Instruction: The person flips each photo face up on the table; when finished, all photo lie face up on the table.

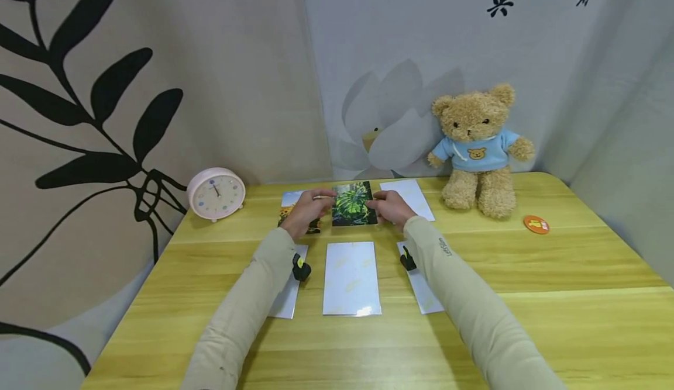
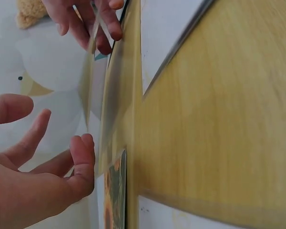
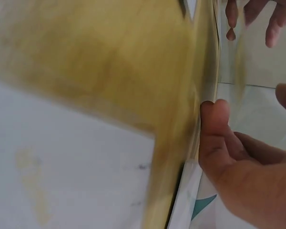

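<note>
Between left hand (image 1: 307,211) and right hand (image 1: 391,207) — both pinching it — a dark, green-leafed card (image 1: 354,204).

Leaf card (image 1: 353,204): bright green fronds on a near-black ground. Sunflower card (image 1: 286,210): pale blue at the top, yellow-orange blooms below, dark toward the bottom. White cards (image 1: 351,279): plain white with faint yellow marks. Table (image 1: 579,296): yellow-tan, streaked with wood grain. Sleeves (image 1: 237,314): beige, the right bearing small dark lettering. Clock (image 1: 216,194): pale pink rim, whitish dial. Teddy bear (image 1: 476,120): golden tan; sweater (image 1: 494,157) blue with a brown bear-face motif. Disc (image 1: 536,224): orange with a yellow design. Curtain (image 1: 237,86): grey-beige, printed with black leaves.
</note>
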`<state>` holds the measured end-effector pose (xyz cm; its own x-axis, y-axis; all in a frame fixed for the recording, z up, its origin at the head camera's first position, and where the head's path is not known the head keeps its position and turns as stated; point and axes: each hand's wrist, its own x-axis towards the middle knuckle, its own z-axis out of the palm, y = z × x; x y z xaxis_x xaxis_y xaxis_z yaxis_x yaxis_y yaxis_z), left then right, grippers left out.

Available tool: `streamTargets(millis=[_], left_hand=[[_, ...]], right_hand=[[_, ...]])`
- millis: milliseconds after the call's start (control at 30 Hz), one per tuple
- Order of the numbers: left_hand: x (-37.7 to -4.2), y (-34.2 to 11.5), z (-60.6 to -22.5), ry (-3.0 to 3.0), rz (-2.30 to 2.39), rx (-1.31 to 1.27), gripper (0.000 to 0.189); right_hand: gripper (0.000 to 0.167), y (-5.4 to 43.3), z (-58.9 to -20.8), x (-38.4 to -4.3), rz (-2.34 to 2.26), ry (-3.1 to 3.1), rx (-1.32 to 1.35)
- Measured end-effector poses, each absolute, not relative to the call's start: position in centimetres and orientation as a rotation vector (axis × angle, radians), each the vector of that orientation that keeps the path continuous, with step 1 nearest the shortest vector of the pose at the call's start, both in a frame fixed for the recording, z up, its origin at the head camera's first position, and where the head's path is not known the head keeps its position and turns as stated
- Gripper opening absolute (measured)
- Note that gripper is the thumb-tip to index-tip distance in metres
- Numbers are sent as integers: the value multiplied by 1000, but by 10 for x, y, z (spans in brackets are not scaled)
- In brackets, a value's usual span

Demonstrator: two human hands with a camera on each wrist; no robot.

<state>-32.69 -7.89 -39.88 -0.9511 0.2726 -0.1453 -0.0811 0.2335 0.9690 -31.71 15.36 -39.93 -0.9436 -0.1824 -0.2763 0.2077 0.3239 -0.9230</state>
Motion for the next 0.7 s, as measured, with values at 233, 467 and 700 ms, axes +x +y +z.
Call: streamTargets(millis=[233,467,700], left_hand=[[-329,-79,-400,2247,1748,152,38],[-330,-81,-400,2252,1720,127,38],[-328,-82,-400,2251,1704,151,39]], right_hand=[[66,152,-397,-316,-1631,2289,20],[70,146,-394,-315,-1275,2554,-99],[82,136,-395,-316,-918,2701,-184]])
